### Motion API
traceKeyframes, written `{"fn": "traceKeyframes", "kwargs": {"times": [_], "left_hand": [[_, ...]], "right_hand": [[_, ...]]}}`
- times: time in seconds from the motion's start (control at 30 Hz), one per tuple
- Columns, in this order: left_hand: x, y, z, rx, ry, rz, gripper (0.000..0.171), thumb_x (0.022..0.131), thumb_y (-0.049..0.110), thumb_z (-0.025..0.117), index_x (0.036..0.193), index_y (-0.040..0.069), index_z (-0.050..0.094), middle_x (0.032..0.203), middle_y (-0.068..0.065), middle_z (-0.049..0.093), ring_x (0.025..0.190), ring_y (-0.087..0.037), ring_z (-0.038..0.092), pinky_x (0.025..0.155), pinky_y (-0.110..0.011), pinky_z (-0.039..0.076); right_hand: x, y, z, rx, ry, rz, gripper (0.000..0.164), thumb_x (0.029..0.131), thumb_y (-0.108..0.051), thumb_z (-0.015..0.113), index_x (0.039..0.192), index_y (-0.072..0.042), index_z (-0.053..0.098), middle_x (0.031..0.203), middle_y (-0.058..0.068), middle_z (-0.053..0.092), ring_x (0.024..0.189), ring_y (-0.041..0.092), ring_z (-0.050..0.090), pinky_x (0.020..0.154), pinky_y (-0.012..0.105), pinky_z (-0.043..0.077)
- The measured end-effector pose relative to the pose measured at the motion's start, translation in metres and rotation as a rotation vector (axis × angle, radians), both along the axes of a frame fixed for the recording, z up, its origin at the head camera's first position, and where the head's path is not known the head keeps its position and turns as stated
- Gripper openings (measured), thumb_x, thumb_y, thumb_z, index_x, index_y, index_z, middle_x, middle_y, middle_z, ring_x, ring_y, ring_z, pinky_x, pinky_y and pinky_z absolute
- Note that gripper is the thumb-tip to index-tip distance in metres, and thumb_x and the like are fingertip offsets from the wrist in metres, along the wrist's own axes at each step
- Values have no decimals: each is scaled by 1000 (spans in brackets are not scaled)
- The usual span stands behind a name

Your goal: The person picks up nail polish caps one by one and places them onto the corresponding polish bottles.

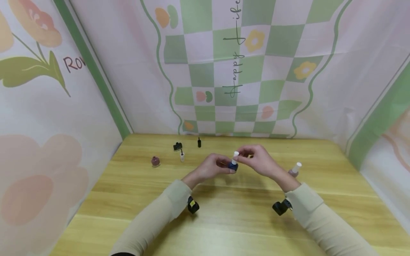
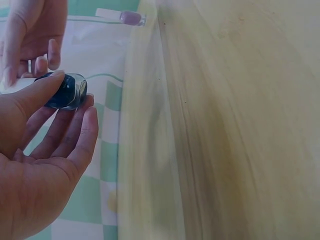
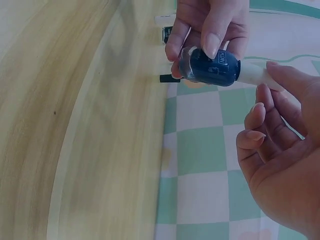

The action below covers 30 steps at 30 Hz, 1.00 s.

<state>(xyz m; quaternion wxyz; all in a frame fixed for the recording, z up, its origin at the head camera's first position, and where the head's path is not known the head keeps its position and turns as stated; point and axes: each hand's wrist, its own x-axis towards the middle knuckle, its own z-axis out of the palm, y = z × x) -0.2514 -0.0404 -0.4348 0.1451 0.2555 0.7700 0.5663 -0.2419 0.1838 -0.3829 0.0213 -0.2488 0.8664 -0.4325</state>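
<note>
Above the middle of the table a dark blue nail polish bottle (image 1: 233, 165) with a white cap (image 1: 235, 156) is held between both hands. My left hand (image 1: 214, 165) grips the glass body, thumb on one side and fingers under the other. The thumb and forefinger of my right hand (image 1: 257, 160) pinch the white cap. In the right wrist view the bottle (image 3: 212, 67) lies sideways, its cap (image 3: 252, 73) meeting the neck and small lettering on its side. The left wrist view shows clear glass at the base of the bottle (image 2: 70, 91).
To the left stand an uncapped mauve bottle (image 1: 155, 161), a white cap with its brush up (image 1: 182, 155), a black cap with its brush up (image 1: 199, 143) and a dark bottle lying down (image 1: 177, 146). A white-capped pale mauve bottle (image 1: 294, 170) stands beyond my right wrist. Printed cloth (image 1: 224, 71) hangs behind the table.
</note>
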Motion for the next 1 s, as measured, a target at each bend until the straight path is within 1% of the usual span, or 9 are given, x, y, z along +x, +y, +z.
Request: {"fn": "traceKeyframes", "kwargs": {"times": [0.13, 0.2, 0.33, 0.43, 0.57, 0.83, 1.0], "left_hand": [[-1, 2, 1, -4, -8, -4, 23, 91, 17, 80, 114, 13, 77, 104, 4, 76, 95, -13, 71, 85, -29, 59], [-1, 3, 2, -7, -12, -1, 23, 91, 17, 80, 114, 13, 77, 103, 3, 76, 95, -14, 71, 84, -29, 59], [-3, 5, 2, -13, -16, 12, 22, 91, 17, 80, 112, 13, 77, 102, 4, 76, 94, -14, 70, 83, -29, 59], [-5, 7, 2, -13, -13, 16, 22, 90, 16, 81, 112, 13, 77, 101, 4, 76, 93, -14, 71, 83, -29, 59], [-7, 10, -1, -3, -3, 21, 21, 90, 15, 81, 111, 12, 77, 100, 4, 76, 92, -14, 71, 82, -28, 59], [-10, 15, -4, 15, 11, 63, 19, 90, 15, 81, 108, 14, 78, 99, 5, 76, 91, -13, 71, 80, -28, 60], [-12, 18, -2, 20, 18, 83, 19, 90, 15, 81, 109, 13, 78, 100, 5, 76, 92, -12, 71, 80, -28, 60]], "right_hand": [[-1, 2, 0, -10, -2, -5, 25, 99, -31, 71, 110, -9, 75, 96, 2, 71, 89, 20, 64, 78, 35, 54], [-1, 3, 0, -16, -8, -7, 26, 99, -31, 71, 111, -8, 74, 97, 2, 71, 90, 20, 64, 78, 35, 55], [-1, 5, -1, -25, -30, -19, 27, 98, -31, 72, 112, -9, 74, 99, 5, 71, 91, 23, 64, 72, 34, 55], [-2, 7, -1, -28, -43, -32, 30, 98, -31, 72, 115, -7, 73, 102, 7, 71, 91, 24, 63, 68, 33, 55], [-3, 10, -3, -28, -43, -45, 32, 98, -31, 72, 116, -6, 73, 104, 8, 71, 91, 24, 63, 65, 32, 54], [-6, 12, -7, -42, -45, -73, 27, 97, -31, 73, 114, -10, 73, 104, 8, 71, 90, 25, 63, 62, 32, 52], [-8, 13, -6, -39, -39, -94, 27, 97, -31, 74, 114, -11, 73, 104, 8, 71, 91, 26, 63, 61, 32, 50]]}}
